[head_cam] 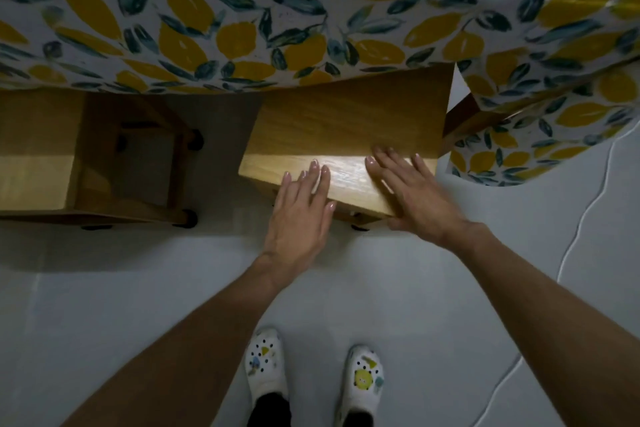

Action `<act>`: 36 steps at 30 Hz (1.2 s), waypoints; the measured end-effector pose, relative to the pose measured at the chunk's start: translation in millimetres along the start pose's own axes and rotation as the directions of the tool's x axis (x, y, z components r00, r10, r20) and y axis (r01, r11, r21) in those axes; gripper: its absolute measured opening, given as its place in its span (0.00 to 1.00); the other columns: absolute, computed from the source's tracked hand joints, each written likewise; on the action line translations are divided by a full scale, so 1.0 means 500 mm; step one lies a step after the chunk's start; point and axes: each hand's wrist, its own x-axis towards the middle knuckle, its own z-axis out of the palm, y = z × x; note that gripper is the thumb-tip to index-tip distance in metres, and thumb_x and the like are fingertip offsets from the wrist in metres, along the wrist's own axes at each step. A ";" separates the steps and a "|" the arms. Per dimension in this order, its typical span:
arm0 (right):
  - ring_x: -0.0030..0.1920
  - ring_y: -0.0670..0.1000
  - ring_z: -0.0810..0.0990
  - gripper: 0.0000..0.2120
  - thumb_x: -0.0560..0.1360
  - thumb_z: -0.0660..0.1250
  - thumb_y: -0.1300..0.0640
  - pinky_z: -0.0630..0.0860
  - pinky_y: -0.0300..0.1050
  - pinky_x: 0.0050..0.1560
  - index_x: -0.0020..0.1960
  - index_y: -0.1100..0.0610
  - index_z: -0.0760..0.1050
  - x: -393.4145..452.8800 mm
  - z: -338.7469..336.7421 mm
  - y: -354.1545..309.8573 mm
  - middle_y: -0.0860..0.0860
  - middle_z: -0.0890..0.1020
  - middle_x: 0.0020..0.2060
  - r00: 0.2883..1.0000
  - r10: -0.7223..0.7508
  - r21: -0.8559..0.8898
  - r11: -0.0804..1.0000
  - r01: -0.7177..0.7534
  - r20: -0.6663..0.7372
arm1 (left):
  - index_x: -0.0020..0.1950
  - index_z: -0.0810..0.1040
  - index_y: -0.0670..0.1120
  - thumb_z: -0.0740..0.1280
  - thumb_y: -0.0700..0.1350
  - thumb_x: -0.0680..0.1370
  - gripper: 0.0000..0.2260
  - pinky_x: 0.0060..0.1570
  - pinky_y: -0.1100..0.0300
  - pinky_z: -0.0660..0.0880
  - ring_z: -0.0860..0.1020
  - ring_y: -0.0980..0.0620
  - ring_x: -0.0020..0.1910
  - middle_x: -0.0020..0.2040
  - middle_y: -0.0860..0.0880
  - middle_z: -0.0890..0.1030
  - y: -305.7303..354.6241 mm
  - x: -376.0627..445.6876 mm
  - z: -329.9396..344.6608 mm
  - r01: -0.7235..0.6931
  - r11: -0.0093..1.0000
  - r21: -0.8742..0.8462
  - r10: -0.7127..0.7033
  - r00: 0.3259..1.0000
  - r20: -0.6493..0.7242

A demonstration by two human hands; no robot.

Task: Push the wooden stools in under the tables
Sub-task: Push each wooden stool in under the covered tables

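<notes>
The left hand (pixel 298 215) and the right hand (pixel 412 194) both lie flat with fingers spread, palms pressed on the near edge of a light wooden square-topped stool (pixel 346 135), gripping nothing. The stool's far half sits beneath the lemon-and-leaf patterned tablecloth (pixel 242 17). A second wooden stool (pixel 104 156) stands just beside it, to its left, on the pale grey floor (pixel 104 305).

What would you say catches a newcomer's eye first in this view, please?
The lemon-print tablecloth fills the whole top of the view, hanging over the table edge. Below it, right of centre, both hands lie flat and open on the near edge of a wooden stool that is partly under the cloth: the left hand at its near-left corner, the right hand further right. A second stool stands at the left, and white patterned clogs show at the bottom.
</notes>
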 end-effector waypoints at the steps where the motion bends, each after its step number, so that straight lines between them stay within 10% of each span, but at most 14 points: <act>1: 0.77 0.50 0.39 0.49 0.71 0.72 0.49 0.33 0.50 0.74 0.79 0.50 0.41 -0.009 -0.005 0.011 0.50 0.43 0.79 0.999 0.033 -0.010 0.999 -0.033 -0.012 | 0.76 0.56 0.41 0.45 0.52 0.81 0.26 0.74 0.47 0.47 0.62 0.43 0.74 0.75 0.41 0.62 0.000 0.011 -0.004 -0.048 0.998 0.049 0.048 0.999 0.016; 9: 0.76 0.53 0.30 0.40 0.77 0.44 0.31 0.29 0.58 0.72 0.78 0.52 0.34 0.028 0.063 -0.082 0.51 0.33 0.77 0.882 0.456 0.222 0.878 -0.424 -0.118 | 0.78 0.49 0.45 0.42 0.68 0.76 0.37 0.72 0.39 0.41 0.50 0.37 0.76 0.78 0.39 0.50 -0.085 0.071 0.006 0.089 0.972 0.219 -0.101 0.994 0.047; 36: 0.74 0.50 0.26 0.45 0.72 0.45 0.26 0.28 0.56 0.72 0.76 0.49 0.30 0.027 0.033 0.056 0.47 0.31 0.76 0.946 0.320 0.124 0.942 -0.311 -0.058 | 0.78 0.43 0.47 0.44 0.67 0.77 0.36 0.73 0.42 0.38 0.38 0.43 0.77 0.78 0.42 0.40 0.010 0.100 0.026 0.183 0.982 0.050 -0.184 0.983 0.018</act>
